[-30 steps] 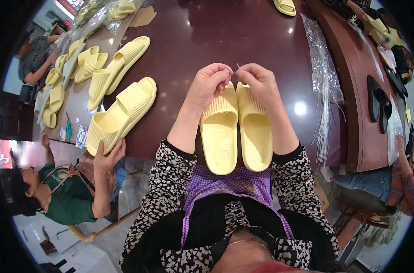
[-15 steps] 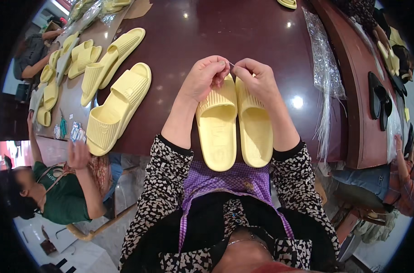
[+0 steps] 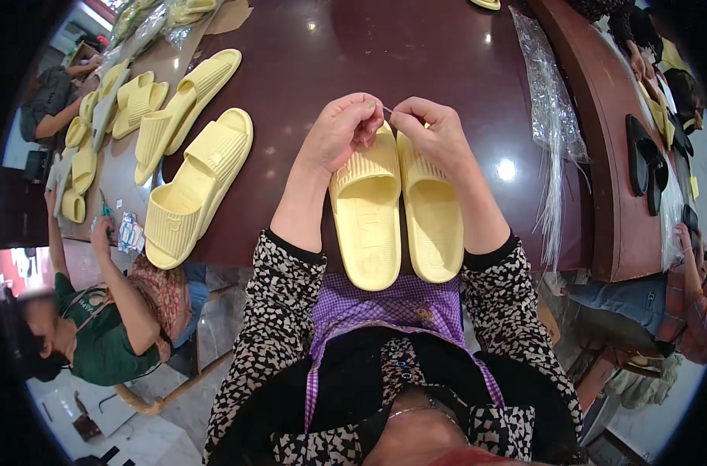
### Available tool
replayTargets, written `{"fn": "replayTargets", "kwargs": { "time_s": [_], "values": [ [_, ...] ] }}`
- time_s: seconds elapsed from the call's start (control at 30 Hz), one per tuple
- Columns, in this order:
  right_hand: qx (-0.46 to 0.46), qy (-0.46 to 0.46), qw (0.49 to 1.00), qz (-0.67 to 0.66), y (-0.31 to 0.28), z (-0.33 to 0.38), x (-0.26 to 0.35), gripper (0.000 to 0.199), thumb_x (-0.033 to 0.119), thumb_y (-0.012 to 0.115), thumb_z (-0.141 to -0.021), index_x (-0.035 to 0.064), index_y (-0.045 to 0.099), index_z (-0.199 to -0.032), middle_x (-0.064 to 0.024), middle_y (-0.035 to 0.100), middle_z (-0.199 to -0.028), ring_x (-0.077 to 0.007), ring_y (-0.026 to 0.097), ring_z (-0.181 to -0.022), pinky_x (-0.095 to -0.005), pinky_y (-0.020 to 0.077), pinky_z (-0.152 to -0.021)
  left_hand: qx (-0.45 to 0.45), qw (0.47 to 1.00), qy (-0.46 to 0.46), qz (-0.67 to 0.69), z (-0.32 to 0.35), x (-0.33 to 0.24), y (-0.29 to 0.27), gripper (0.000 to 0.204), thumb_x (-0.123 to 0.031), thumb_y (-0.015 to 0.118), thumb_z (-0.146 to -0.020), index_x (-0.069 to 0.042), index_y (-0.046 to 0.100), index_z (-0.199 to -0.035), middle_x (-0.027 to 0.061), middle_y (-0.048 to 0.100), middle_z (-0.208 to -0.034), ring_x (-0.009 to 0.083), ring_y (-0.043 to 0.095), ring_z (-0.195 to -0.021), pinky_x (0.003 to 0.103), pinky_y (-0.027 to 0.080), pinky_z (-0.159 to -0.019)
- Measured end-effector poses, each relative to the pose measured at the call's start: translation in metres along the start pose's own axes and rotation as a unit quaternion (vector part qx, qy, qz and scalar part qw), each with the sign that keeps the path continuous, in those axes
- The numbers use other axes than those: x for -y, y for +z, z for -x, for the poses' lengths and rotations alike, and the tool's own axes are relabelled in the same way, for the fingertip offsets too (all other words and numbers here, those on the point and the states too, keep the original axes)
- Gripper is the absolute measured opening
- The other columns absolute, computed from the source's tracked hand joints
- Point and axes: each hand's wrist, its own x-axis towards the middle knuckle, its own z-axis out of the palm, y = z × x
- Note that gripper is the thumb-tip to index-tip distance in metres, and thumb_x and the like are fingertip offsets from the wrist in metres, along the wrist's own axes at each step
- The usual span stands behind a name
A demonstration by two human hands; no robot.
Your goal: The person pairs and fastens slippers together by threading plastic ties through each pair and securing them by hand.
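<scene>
A pair of yellow slide sandals lies in front of me, the left slide (image 3: 369,241) and the right slide (image 3: 434,233) side by side with toes pointing away. Over the toe ends, my left hand (image 3: 344,130) and my right hand (image 3: 432,132) are both closed in a pinch. A thin pale strand (image 3: 387,109) runs across the small gap between their fingertips. The fingers hide its ends, and whether it passes through the slides cannot be seen. Both wrists rest close above the ribbed straps.
More yellow slides (image 3: 200,189) lie in pairs on the left of the dark red table (image 3: 291,46). A bundle of thin clear strands (image 3: 553,202) in a plastic bag lies at the right, beside a raised wooden edge (image 3: 609,248). Black slides (image 3: 639,155) sit beyond. Co-workers sit at both sides.
My hands stay over the toe ends with the strand, shifting slightly left along with the slides. The left co-worker's raised hand has moved to small scissors on the table.
</scene>
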Motion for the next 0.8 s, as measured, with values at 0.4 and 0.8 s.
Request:
{"fn": "replayTargets", "kwargs": {
  "time_s": [0.4,0.8],
  "values": [
    [0.010,-0.007,1.000,0.010,0.0001,0.0006,0.0009,0.012,0.011,0.059,-0.083,-0.0001,0.064,-0.083,0.0027,0.058,-0.070,-0.0038,0.050,-0.068,-0.0203,0.0411,-0.062,0.016,1.000,-0.001,-0.024,-0.0004,0.0010,-0.0010,0.014,-0.009,0.045,-0.087,-0.003,0.054,-0.079,-0.0010,0.047,-0.064,0.0070,0.041,-0.054,0.021,0.035,-0.051],
    [-0.006,-0.067,0.998,0.020,0.0048,-0.0028,-0.0020,0.015,0.014,0.059,-0.084,0.0001,0.064,-0.080,-0.0030,0.059,-0.061,-0.0072,0.051,-0.057,-0.0243,0.0423,-0.053,0.027,0.999,-0.025,-0.015,-0.0001,-0.0011,-0.0051,0.012,-0.009,0.046,-0.088,-0.003,0.054,-0.082,-0.0020,0.046,-0.064,0.0062,0.040,-0.055,0.020,0.035,-0.051]
  ]
}}
